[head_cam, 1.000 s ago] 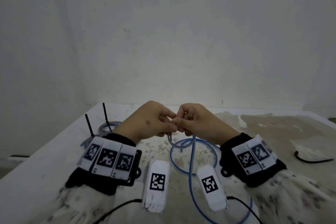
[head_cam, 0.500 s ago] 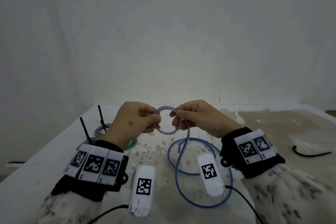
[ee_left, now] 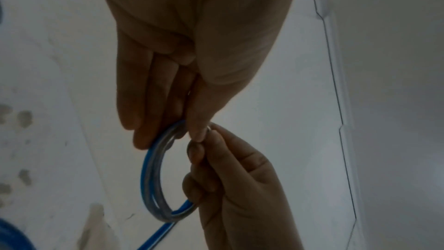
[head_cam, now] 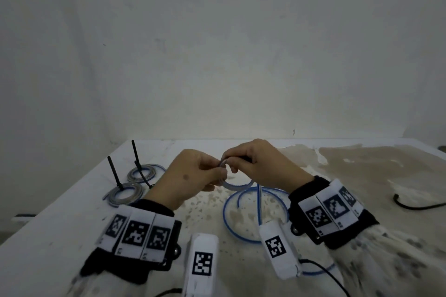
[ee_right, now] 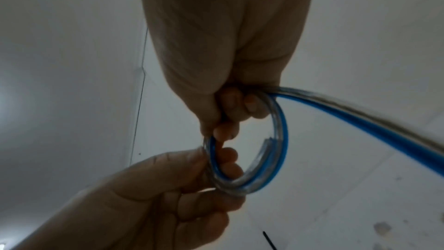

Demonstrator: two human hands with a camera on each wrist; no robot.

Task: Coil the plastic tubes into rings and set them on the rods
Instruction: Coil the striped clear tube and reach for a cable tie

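Above the middle of the table (head_cam: 362, 176), held clear of its surface between both hands, the blue-striped clear tube (ee_left: 153, 174) now sits wound into a small ring of about two turns. Half a second ago the ring was a single open loop facing the camera; it has since tipped nearly edge-on and gained a further pass, so the coil is growing while much tube is left to wind, by my reckoning. The loose remainder (head_cam: 259, 202) drops from the right hand to a wide loop lying on the table.

The left hand (head_cam: 190, 176) pinches the ring's near side, thumb against fingertips, clamping the turns together. The right hand (head_cam: 255, 164) has its fingers curled round the far side, where the free length leaves the coil.

To the left stand two black rods (head_cam: 113, 171), each already ringed at its base by a finished coil (head_cam: 125, 194). A black cable (head_cam: 415, 205) lies at the right.
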